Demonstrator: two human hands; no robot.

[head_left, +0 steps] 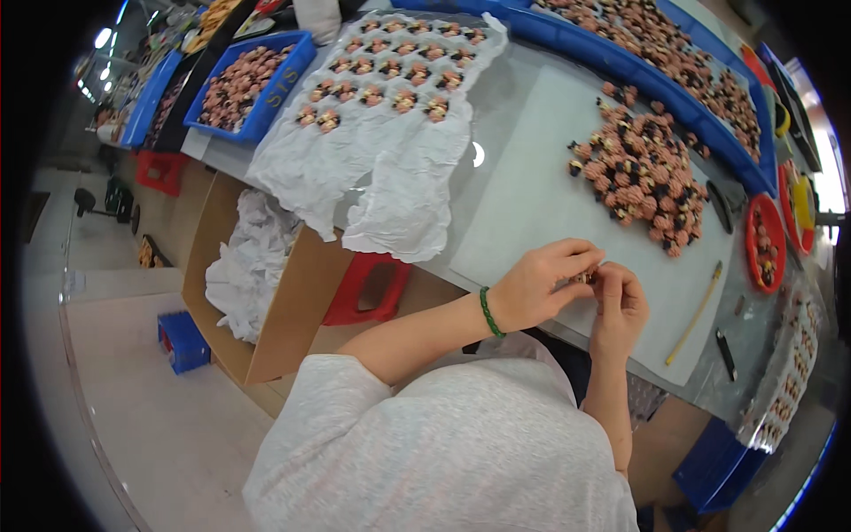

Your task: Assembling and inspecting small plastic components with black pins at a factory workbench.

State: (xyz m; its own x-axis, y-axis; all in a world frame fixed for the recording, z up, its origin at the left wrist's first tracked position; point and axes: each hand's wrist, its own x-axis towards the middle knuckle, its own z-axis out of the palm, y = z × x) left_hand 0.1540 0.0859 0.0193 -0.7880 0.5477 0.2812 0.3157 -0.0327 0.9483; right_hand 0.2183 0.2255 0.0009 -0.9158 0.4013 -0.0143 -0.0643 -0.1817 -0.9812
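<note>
- Grey sheeting covers the bench [532, 191], which runs from the upper left to the lower right of the frame, with a pale floor off to the left.
- Nearest the lower edge, the person's light grey sleeve fills the bottom centre, and both forearms rise from it toward the middle right.
- At the left wrist sits a green bead bracelet [488, 312].
- Just above it, the left hand [541, 284] curls its fingers closed around a small piece [585, 278], pinching it from the left.
- That small piece is tiny, brownish-pink with a dark spot; most of it is hidden between the fingertips, so its shape cannot be told.
- Meeting it from the right, the right hand [620, 301] has its fingers closed on the same piece, held just above the bench edge.
- Right of the hands, a yellow stick [696, 315] lies slanted, with a small dark tool [726, 355] near it.
- Farther up, a loose heap of pink and black pieces [643, 173] lies well apart from the hands.
- Right of the heap stands a red dish [765, 241] holding a few more.
- Left of centre, crumpled white paper [372, 151] carries rows of the same pieces.
- Below it, at the left, a cardboard box [266, 293] holds more white paper beside a red stool [368, 288].
- Farthest off, blue trays [253, 84] along the top hold many such pieces.
</note>
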